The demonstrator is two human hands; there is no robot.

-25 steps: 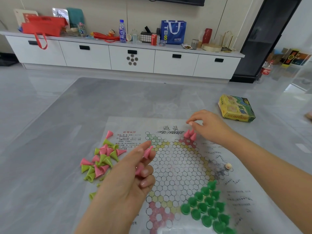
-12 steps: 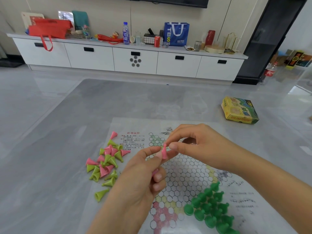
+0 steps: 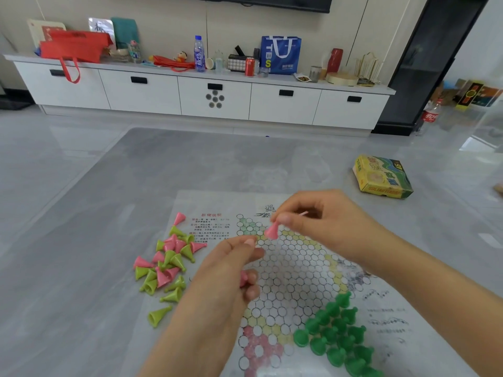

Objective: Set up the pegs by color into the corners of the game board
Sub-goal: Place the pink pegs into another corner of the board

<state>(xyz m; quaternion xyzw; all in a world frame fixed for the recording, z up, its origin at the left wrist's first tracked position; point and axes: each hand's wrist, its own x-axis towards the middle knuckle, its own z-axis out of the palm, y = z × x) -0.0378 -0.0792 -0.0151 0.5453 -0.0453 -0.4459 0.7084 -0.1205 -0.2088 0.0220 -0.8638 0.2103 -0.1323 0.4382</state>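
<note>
Dark green pegs [image 3: 336, 337] already packed into one corner of the game board [image 3: 288, 276], below right-hand fingers [image 3: 283, 219] pinching a pink peg [image 3: 271, 231]. Left-hand fingers [image 3: 249, 277] curled around spare pink pegs [image 3: 243, 278]. Still to sort: loose pile [image 3: 168, 263], left of them.

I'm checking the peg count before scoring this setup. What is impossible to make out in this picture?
- Head view: how many pink pegs the left hand holds; its curled fingers cover all but one tip.
- Head view: the dark green pegs run past the bottom edge, so their count is cut off.
- Head view: the far corner of the game board is hidden behind the right hand, which pinches a pink peg.
</note>
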